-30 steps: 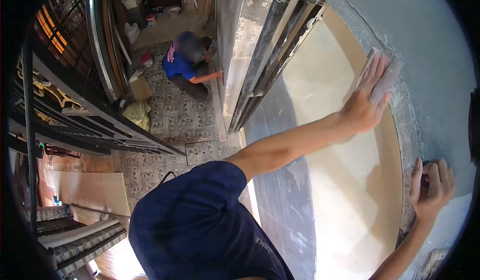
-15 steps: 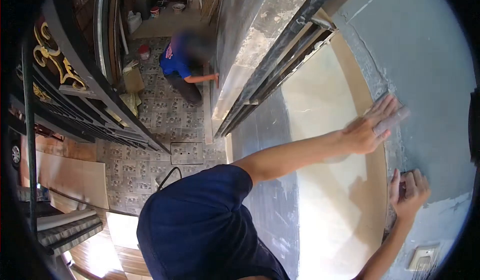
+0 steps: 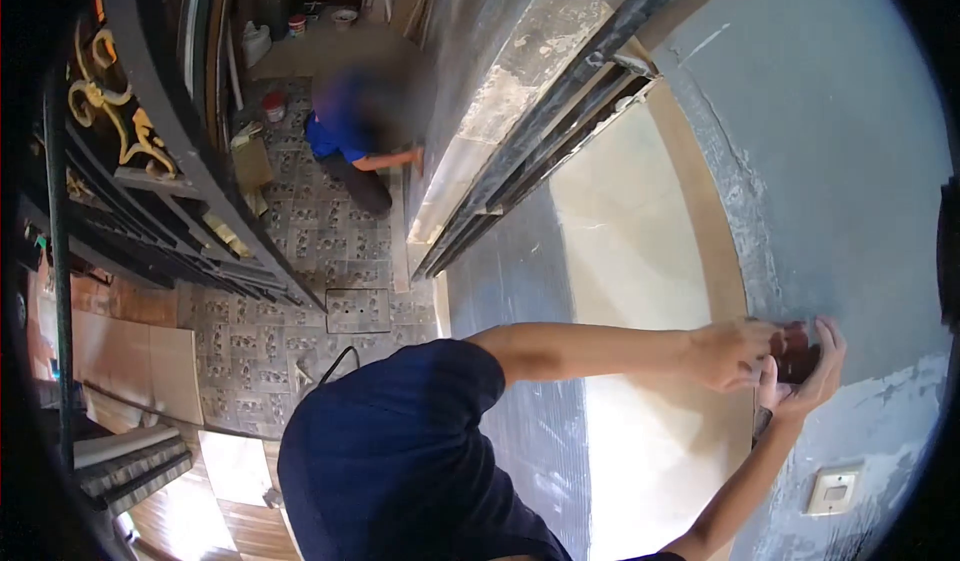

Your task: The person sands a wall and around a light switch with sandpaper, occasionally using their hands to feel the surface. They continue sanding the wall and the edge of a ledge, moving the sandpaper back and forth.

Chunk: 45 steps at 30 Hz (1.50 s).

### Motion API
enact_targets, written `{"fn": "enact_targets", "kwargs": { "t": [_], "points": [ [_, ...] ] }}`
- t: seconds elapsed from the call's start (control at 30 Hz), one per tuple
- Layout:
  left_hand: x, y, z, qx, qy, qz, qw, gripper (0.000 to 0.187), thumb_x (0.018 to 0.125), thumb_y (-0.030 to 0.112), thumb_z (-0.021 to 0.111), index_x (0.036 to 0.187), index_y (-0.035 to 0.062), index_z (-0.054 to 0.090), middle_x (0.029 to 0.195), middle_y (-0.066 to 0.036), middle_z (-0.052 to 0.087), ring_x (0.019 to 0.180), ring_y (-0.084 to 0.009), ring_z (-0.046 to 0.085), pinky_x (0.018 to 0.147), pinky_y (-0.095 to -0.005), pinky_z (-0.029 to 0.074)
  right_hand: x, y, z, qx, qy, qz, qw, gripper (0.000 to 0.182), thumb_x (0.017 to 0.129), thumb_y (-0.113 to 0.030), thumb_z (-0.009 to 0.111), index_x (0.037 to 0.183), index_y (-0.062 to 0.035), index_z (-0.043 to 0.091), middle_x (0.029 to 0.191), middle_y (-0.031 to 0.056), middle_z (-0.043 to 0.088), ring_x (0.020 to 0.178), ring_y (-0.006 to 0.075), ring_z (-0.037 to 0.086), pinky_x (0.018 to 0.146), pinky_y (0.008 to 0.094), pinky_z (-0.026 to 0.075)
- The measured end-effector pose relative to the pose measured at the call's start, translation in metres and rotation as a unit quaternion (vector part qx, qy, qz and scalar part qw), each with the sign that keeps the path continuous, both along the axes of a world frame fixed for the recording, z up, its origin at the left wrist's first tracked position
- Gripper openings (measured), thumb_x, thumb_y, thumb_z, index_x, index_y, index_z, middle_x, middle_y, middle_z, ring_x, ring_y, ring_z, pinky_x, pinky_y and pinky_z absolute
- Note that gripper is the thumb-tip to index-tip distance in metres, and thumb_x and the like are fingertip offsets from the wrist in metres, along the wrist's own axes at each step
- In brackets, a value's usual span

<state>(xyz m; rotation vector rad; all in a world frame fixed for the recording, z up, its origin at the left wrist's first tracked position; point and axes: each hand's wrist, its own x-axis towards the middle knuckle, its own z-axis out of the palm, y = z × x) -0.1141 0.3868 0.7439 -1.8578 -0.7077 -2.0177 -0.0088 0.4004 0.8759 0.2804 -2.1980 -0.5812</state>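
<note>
A dark reddish-brown piece that looks like sandpaper (image 3: 797,353) sits between my two hands, close over the grey wall (image 3: 850,131). My left hand (image 3: 735,353) is closed, its fingers gripping the near side of the piece. From the other side, my right hand (image 3: 815,376) curls around it with the thumb underneath. My left arm, in a navy sleeve (image 3: 400,421), reaches across a cream-coloured panel (image 3: 640,251) with a brown edge strip.
A white wall switch (image 3: 834,490) is below my right hand. Dark metal posts (image 3: 540,151) rise along the opening. A person in blue (image 3: 340,126) crouches at another wall on the tiled floor (image 3: 290,361). A black gate with gold scrolls (image 3: 190,161) is at left.
My left hand has come down from higher on the wall, where it pressed a greyish piece, to meet my right hand. The view has shifted slightly.
</note>
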Motion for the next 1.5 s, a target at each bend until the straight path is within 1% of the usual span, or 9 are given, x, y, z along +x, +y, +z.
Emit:
{"fn": "enact_targets", "kwargs": {
  "t": [0.17,0.23,0.47,0.7,0.93,1.03,1.2,1.27,1.5],
  "points": [
    [0.008,-0.005,-0.004,-0.015,0.142,0.049,0.989,0.022,0.087,0.022,0.064,0.096,0.0021,0.064,0.108,-0.014,0.066,0.103,-0.031,0.06,0.094,-0.045,0.047,0.015,-0.011,-0.017,0.078,-0.011,-0.24,0.967,0.044,0.085,-0.03,0.066,0.114,0.0029,0.061,0.127,0.0229,0.06,0.114,0.0391,0.057,0.097,0.0483,0.042],
    [0.011,-0.017,-0.007,-0.046,0.372,0.291,0.88,0.019,0.088,0.023,0.065,0.084,0.0047,0.063,0.092,-0.009,0.068,0.096,-0.0252,0.063,0.086,-0.0405,0.052,0.02,-0.031,-0.026,0.051,-0.045,-0.241,0.968,0.044,0.085,-0.03,0.066,0.115,0.0024,0.061,0.131,0.0228,0.057,0.119,0.0401,0.055,0.1,0.0485,0.041],
    [0.067,-0.005,-0.014,-0.018,0.327,0.111,0.938,0.033,0.088,0.037,0.063,0.1,0.0066,0.065,0.113,-0.006,0.062,0.116,-0.025,0.049,0.102,-0.0432,0.037,0.054,-0.059,-0.045,-0.015,-0.089,-0.273,0.958,0.058,0.09,-0.033,0.064,0.131,0.0052,0.049,0.144,0.0276,0.046,0.136,0.0479,0.04,0.108,0.0534,0.036],
    [0.121,0.027,-0.001,0.039,0.285,-0.111,0.951,0.055,0.087,0.054,0.06,0.118,0.0087,0.066,0.137,-0.003,0.056,0.141,-0.0248,0.033,0.12,-0.0464,0.02,0.123,-0.037,-0.059,-0.117,0.216,-0.237,0.94,0.047,0.097,-0.02,0.058,0.137,0.0006,0.043,0.148,0.0303,0.039,0.137,0.0479,0.038,0.11,0.0548,0.037],
    [0.105,0.004,0.016,0.045,0.381,0.112,0.917,0.063,0.089,0.057,0.054,0.134,0.0137,0.058,0.139,-0.002,0.056,0.141,-0.0254,0.034,0.121,-0.0447,0.021,0.134,-0.033,-0.077,-0.021,0.24,-0.242,0.94,0.042,0.088,-0.006,0.072,0.124,0.0049,0.052,0.14,0.0277,0.051,0.125,0.04,0.055,0.1,0.0445,0.049],
    [0.112,0.011,0.003,-0.117,0.139,-0.44,0.88,0.052,0.098,0.038,0.043,0.142,0.0117,0.049,0.138,-0.002,0.057,0.129,-0.0102,0.049,0.111,-0.0246,0.036,0.13,-0.028,-0.097,-0.104,0.18,-0.203,0.957,0.036,0.089,0.0,0.068,0.121,0.0051,0.054,0.126,0.0285,0.062,0.106,0.0396,0.067,0.089,0.0403,0.055],
    [0.107,0.027,-0.008,0.032,0.317,-0.08,0.944,0.049,0.09,0.02,0.052,0.137,0.0054,0.053,0.137,-0.007,0.058,0.125,-0.0146,0.053,0.11,-0.0329,0.039,0.132,-0.011,-0.119,-0.065,0.232,-0.147,0.959,0.027,0.091,0.002,0.06,0.118,0.0076,0.056,0.125,0.0304,0.061,0.105,0.0415,0.067,0.089,0.0413,0.054],
    [0.11,0.036,-0.012,0.186,0.293,0.035,0.937,0.048,0.082,0.017,0.059,0.128,0.0021,0.059,0.136,-0.007,0.058,0.122,-0.0199,0.056,0.104,-0.0359,0.045,0.14,-0.01,-0.124,-0.019,0.165,-0.177,0.97,0.021,0.092,0.002,0.058,0.112,0.0081,0.059,0.124,0.0312,0.061,0.105,0.0432,0.066,0.09,0.0426,0.053],
    [0.104,0.058,-0.017,0.254,0.249,-0.092,0.93,0.013,0.069,0.012,0.064,0.063,0.0014,0.06,0.067,-0.012,0.059,0.069,-0.0286,0.062,0.073,-0.0409,0.054,0.141,-0.01,-0.126,-0.025,0.217,-0.134,0.967,0.017,0.079,0.013,0.06,0.095,0.0075,0.064,0.108,0.0275,0.068,0.1,0.0402,0.069,0.094,0.0524,0.051]
  ]
}}
